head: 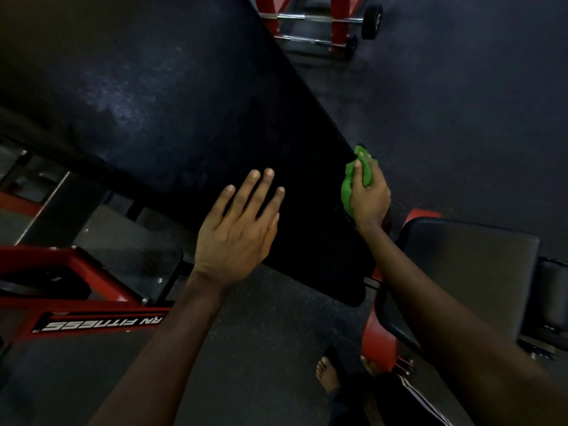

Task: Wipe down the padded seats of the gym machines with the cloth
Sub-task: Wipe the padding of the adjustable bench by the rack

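Black padding made up the largest thing in view, a long padded surface (184, 103) slanting from the upper left down toward the lower middle. Around it lay the dark speckled floor (461, 103). A red frame (101, 272) with white lettering sat below the surface's left edge, and a second, smaller black seat pad (467, 272) stood just beyond its lower right corner. Far off at the top was a red rack (307, 23) with chrome bars. The left hand (236, 238) lay flat on the surface near its lower end, fingers straight and spread, holding nothing. The right hand (368, 198) was curled round a bunched green cloth (347, 192), pressing it against the surface's right edge. Two bare feet (327, 373) showed on the floor below.
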A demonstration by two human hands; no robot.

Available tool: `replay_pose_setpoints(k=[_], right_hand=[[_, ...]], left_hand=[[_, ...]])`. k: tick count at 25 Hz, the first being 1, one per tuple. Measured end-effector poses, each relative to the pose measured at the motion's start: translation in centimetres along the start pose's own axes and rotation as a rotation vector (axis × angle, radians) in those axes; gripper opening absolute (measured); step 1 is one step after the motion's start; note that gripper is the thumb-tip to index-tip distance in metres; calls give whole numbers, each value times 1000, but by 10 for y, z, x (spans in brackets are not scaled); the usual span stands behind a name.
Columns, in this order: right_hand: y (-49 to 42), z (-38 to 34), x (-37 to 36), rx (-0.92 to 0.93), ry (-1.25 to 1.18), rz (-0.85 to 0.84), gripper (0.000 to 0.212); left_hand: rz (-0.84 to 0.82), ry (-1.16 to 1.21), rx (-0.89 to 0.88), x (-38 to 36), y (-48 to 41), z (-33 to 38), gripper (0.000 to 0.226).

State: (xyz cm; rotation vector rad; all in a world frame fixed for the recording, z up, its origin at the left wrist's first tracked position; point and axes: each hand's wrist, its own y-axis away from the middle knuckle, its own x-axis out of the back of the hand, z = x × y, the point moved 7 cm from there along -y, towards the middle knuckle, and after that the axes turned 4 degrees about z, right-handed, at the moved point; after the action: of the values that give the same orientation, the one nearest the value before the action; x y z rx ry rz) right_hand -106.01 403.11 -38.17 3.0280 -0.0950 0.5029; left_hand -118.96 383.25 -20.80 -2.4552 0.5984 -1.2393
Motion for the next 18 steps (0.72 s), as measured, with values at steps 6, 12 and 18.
replay_pose_setpoints(k=[6, 12, 18], right_hand=[[67, -68, 2, 249, -92, -109, 36], [143, 18, 10, 260, -81, -244, 41], [129, 76, 21, -194, 10, -33, 38]], left_hand=[[31, 11, 14, 2, -2, 0, 42], [12, -6, 14, 2, -1, 0, 42], [-9, 16, 52, 3, -1, -1, 40]])
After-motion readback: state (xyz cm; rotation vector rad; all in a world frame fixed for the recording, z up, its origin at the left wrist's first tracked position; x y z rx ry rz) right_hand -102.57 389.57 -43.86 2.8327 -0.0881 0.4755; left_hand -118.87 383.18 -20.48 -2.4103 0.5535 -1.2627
